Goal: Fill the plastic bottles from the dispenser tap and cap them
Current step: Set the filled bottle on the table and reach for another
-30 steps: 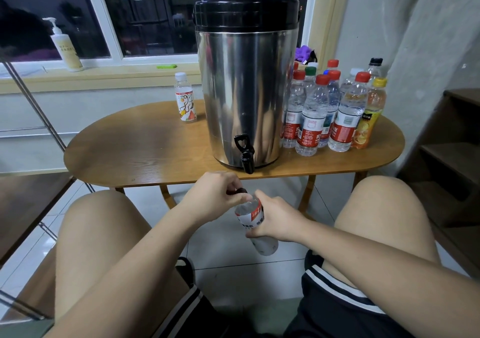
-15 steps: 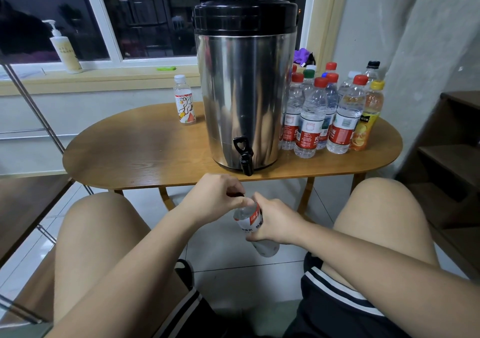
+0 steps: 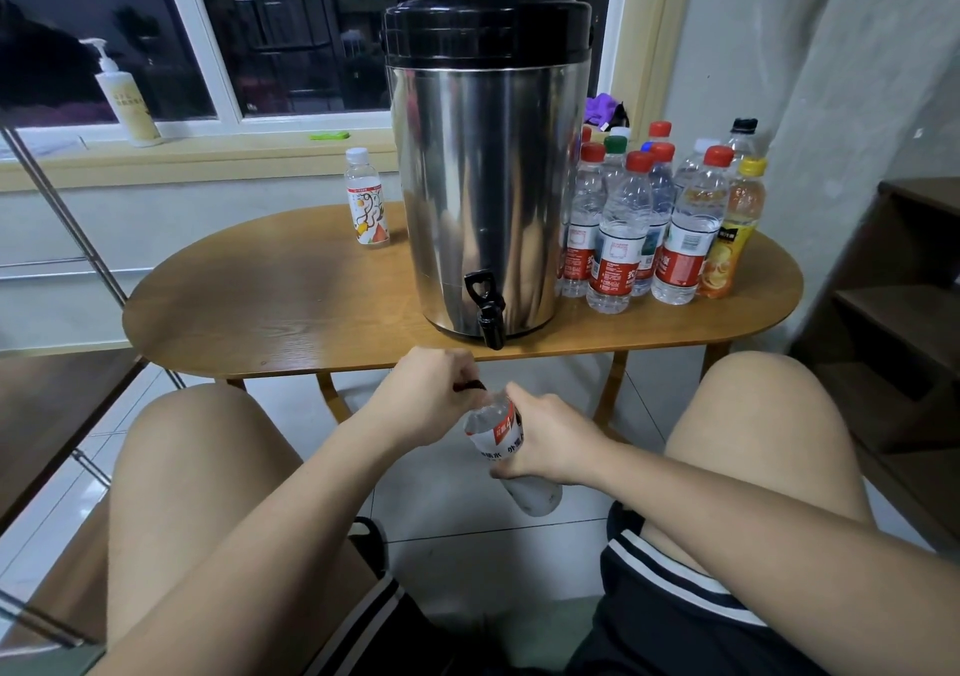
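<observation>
A clear plastic bottle (image 3: 493,431) with a red and white label is tilted between my knees, below the table's front edge. My right hand (image 3: 545,441) grips its body. My left hand (image 3: 431,397) has its fingers curled round the dark cap (image 3: 467,386) at the bottle's neck. The steel dispenser (image 3: 483,197) with a black lid stands on the wooden table (image 3: 270,301), its black tap (image 3: 485,309) just above and beyond my hands. A cluster of several capped bottles (image 3: 649,223) stands right of the dispenser.
A small white-capped bottle (image 3: 366,200) stands alone left of the dispenser. A pump bottle (image 3: 127,98) is on the window sill. Wooden steps (image 3: 893,322) rise at the right, and a metal-framed bench (image 3: 47,415) is at the left. A tiled floor lies below.
The bottle has stayed between both hands, shifting slightly. My left hand keeps working at the cap; the view has tilted a little.
</observation>
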The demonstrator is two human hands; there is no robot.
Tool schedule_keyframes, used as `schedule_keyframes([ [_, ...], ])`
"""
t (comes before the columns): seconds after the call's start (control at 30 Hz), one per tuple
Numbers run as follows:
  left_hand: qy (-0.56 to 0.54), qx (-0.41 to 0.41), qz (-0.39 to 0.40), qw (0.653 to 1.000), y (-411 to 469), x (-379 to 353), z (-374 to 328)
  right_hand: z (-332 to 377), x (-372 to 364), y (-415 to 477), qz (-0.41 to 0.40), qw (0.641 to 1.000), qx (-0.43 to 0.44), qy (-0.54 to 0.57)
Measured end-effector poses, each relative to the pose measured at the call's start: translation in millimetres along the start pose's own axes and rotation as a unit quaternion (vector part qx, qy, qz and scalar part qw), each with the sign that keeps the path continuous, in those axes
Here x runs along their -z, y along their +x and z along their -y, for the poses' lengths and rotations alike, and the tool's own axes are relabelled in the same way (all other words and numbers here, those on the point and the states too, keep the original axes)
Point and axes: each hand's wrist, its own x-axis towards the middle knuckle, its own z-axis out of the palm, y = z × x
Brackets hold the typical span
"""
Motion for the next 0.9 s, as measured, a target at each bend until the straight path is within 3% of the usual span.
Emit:
schedule_keyframes([
  [0.37,-0.081,-0.131,0.039,0.987,-10,9,4,-10,24,-5,0.071,0.995,0.038,0.062],
  [0.47,-0.131,-0.096,0.042,0.986,-13,8,6,-11,27,-9,0.086,0.994,0.037,0.057],
  [0.67,-0.073,-0.039,-0.006,0.997,-9,2,-4,-7,28,-14,0.041,0.998,0.027,0.04],
  [0.9,-0.098,-0.107,-0.003,0.989,-9,3,-7,-15,32,-14,0.027,0.998,0.034,0.048],
])
